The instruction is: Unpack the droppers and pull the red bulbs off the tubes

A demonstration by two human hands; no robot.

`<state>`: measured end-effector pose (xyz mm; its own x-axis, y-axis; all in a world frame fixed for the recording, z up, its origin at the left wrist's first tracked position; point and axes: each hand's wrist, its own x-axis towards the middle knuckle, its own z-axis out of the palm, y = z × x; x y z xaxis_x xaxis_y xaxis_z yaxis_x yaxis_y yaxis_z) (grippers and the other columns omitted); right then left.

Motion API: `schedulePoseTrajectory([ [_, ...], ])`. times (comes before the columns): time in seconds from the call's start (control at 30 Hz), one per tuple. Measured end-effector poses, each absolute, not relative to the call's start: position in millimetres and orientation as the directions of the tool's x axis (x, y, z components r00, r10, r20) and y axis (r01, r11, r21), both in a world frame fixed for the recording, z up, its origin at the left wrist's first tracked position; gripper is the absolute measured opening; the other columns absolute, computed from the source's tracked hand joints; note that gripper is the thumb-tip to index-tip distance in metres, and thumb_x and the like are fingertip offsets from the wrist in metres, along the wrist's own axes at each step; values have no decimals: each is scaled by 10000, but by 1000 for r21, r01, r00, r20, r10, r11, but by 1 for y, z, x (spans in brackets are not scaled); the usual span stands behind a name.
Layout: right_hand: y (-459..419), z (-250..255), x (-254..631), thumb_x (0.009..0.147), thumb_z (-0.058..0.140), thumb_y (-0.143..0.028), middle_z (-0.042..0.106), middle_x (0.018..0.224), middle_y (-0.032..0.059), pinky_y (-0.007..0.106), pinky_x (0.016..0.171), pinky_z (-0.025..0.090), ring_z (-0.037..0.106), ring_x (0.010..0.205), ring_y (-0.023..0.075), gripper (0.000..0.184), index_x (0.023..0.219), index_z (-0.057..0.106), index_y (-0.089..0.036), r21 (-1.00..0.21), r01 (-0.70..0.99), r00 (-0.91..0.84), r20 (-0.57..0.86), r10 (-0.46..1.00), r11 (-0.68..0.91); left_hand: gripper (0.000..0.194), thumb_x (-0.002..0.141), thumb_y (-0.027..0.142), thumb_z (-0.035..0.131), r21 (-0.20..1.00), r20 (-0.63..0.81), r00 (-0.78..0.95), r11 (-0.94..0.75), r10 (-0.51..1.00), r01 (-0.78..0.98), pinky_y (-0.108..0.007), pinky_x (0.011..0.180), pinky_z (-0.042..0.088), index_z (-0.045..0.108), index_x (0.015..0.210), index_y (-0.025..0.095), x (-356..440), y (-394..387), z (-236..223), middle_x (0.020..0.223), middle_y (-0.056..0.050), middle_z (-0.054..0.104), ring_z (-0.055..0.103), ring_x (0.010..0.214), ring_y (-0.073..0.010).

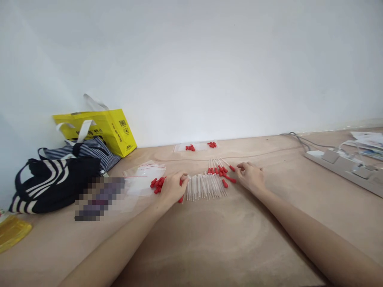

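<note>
A row of thin clear tubes (206, 186) lies on the table between my hands. My left hand (174, 188) is curled at the row's left end, closed on a red rubber bulb (181, 182). Another red bulb (180, 199) shows just below those fingers, and a pile of red bulbs (156, 184) lies at the hand's left. My right hand (250, 175) pinches the red end of a dropper (232, 168) whose thin tube points up and left. Several red-ended droppers (213, 170) lie behind the row, and loose red bulbs (225, 183) rest near its right end.
Clear zip bags (143, 181) lie left of my left hand. Farther back, a clear bag (179, 148) bears red-ended droppers. A yellow bag (119, 133) and a black striped bag (68, 175) stand at the left. A power strip (344, 163) with cables is at the right.
</note>
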<state>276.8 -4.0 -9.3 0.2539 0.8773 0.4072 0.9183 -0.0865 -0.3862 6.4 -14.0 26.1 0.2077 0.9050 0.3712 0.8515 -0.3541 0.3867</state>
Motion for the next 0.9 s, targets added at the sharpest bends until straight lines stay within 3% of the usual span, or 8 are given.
schedulePoseTrajectory([
  [0.13, 5, -15, 284, 766, 463, -457, 609, 940, 88, 366, 740, 284, 540, 875, 234, 338, 914, 640, -210, -343, 932, 256, 398, 881, -116, 150, 782, 235, 469, 165, 692, 333, -589, 640, 791, -315, 711, 401, 608, 792, 179, -2, -34, 10, 750, -35, 628, 543, 738, -174],
  [0.3, 13, -22, 280, 782, 456, -455, 615, 873, 80, 362, 713, 280, 540, 826, 225, 305, 841, 669, -245, -295, 953, 177, 379, 908, -63, 117, 769, 204, 494, 114, 711, 364, -609, 602, 785, -324, 704, 389, 608, 789, 189, -5, -39, -1, 736, -21, 615, 518, 736, -169],
  [0.5, 15, -21, 280, 835, 385, -333, 633, 861, 83, 351, 692, 254, 513, 863, 235, 293, 822, 649, -206, -377, 923, 248, 447, 859, -70, 119, 769, 201, 500, 95, 724, 363, -606, 587, 790, -314, 703, 380, 615, 798, 198, -3, -37, 1, 746, -21, 607, 511, 769, -171],
  [0.63, -4, -16, 272, 836, 393, -317, 647, 856, 36, 334, 708, 235, 510, 824, 202, 243, 877, 611, -216, -431, 886, 131, 584, 801, 169, 167, 779, 226, 494, 51, 764, 336, -570, 551, 820, -338, 760, 373, 608, 895, 191, -5, -38, 4, 846, -44, 614, 517, 839, -187],
  [0.77, -34, -8, 250, 839, 422, -281, 648, 821, 9, 321, 716, 225, 507, 781, 168, 188, 859, 602, -229, -330, 815, -176, 643, 745, 477, 298, 775, 279, 515, -82, 812, 383, -563, 441, 822, -371, 821, 338, 561, 1053, 182, -1, -42, 9, 998, -86, 605, 507, 943, -221],
  [0.9, -55, -4, 226, 845, 436, -251, 645, 805, 8, 312, 720, 229, 498, 771, 150, 158, 850, 588, -208, -292, 724, -312, 669, 675, 625, 211, 782, 322, 532, -201, 790, 496, -611, 362, 766, -366, 784, 297, 604, 960, 234, 5, -46, 10, 902, -33, 652, 529, 865, -195],
])
